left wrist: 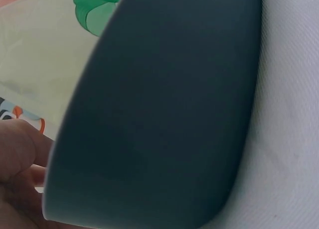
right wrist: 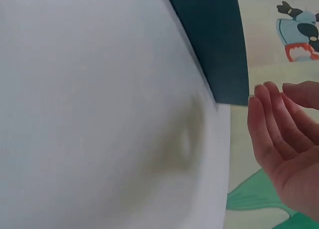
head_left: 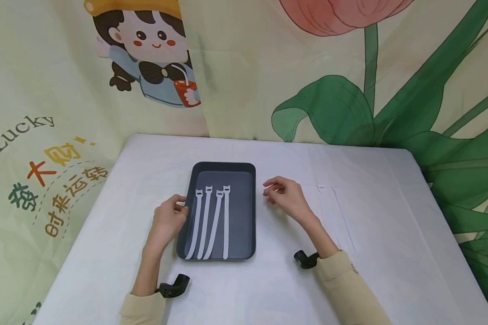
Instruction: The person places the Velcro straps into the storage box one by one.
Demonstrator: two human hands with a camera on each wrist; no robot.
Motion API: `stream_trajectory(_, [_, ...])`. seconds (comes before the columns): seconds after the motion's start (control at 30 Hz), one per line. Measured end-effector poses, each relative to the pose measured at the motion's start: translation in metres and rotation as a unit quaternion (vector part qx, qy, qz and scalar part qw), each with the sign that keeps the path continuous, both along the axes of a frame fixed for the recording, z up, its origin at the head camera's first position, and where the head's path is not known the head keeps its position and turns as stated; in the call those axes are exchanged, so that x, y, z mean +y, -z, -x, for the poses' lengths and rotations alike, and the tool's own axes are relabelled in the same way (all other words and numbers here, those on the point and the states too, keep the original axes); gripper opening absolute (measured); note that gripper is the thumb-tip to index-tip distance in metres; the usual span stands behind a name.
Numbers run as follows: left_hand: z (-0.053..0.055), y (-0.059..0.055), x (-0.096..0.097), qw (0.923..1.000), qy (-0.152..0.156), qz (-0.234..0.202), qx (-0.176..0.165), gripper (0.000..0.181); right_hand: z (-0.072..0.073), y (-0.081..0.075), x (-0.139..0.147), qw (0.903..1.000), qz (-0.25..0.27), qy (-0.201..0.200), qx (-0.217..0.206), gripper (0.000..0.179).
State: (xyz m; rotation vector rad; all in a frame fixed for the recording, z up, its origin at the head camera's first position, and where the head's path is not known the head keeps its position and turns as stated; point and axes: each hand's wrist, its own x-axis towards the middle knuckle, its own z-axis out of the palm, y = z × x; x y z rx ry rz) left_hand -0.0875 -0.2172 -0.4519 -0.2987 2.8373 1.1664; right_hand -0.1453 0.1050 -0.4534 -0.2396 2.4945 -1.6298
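Note:
A dark grey rectangular tray (head_left: pixel 241 216) lies on the white table. Inside it, several white strap cable ties (head_left: pixel 226 221) with slotted heads lie side by side, heads toward the far end. At the tray's left rim is my left hand (head_left: pixel 168 221), its thumb and fingers gripping the edge. In the left wrist view the tray's side wall (left wrist: pixel 159 109) fills most of the picture, with fingers (left wrist: pixel 20 149) at its rim. My right hand (head_left: pixel 286 196) hovers off the tray's right side, fingers loosely bent and holding nothing. The right wrist view shows its fingertips near the tray's corner (right wrist: pixel 219 64).
Right of the tray, faint white strips (head_left: pixel 343 216) lie on the white tablecloth (head_left: pixel 390 280), partly beside the right forearm. A black wrist camera (head_left: pixel 306 259) sits on the right wrist, another (head_left: pixel 175 285) on the left. A printed curtain (head_left: pixel 244 67) hangs behind the table's far edge.

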Motion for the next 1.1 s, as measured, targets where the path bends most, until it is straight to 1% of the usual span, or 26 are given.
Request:
stream_trajectory(0.13, [0.001,0.001,0.001,1.0,-0.002,-0.001,-0.002,0.037,0.0,0.002,0.02,0.9995,-0.026,0.018,-0.004,0.023])
stream_trajectory(0.27, [0.002,0.002,0.003,1.0,0.002,-0.001,-0.004,0.038,-0.002,0.006,0.044,0.9973,-0.064,0.036,-0.011,0.021])
stream_trajectory(0.53, [0.003,0.003,0.005,1.0,0.004,0.0,-0.005,0.037,-0.004,0.01,0.085,0.9874,-0.135,0.073,-0.037,0.021])
stream_trajectory(0.67, [0.002,0.004,0.003,1.0,-0.001,0.008,0.003,0.035,-0.003,0.011,0.1,0.9809,-0.162,0.09,-0.058,0.023])
stream_trajectory(0.77, [0.002,0.003,0.003,0.9999,-0.005,0.012,0.008,0.034,-0.003,0.011,0.111,0.9762,-0.174,0.113,-0.061,0.023])
stream_trajectory(0.87, [0.002,0.002,0.002,0.9999,-0.005,0.011,0.005,0.033,0.0,0.01,0.12,0.9718,-0.189,0.131,-0.054,0.024])
stream_trajectory(1.1, [0.002,0.002,0.002,1.0,-0.001,0.007,-0.005,0.034,0.009,0.012,0.13,0.9617,-0.224,0.142,-0.071,0.029])
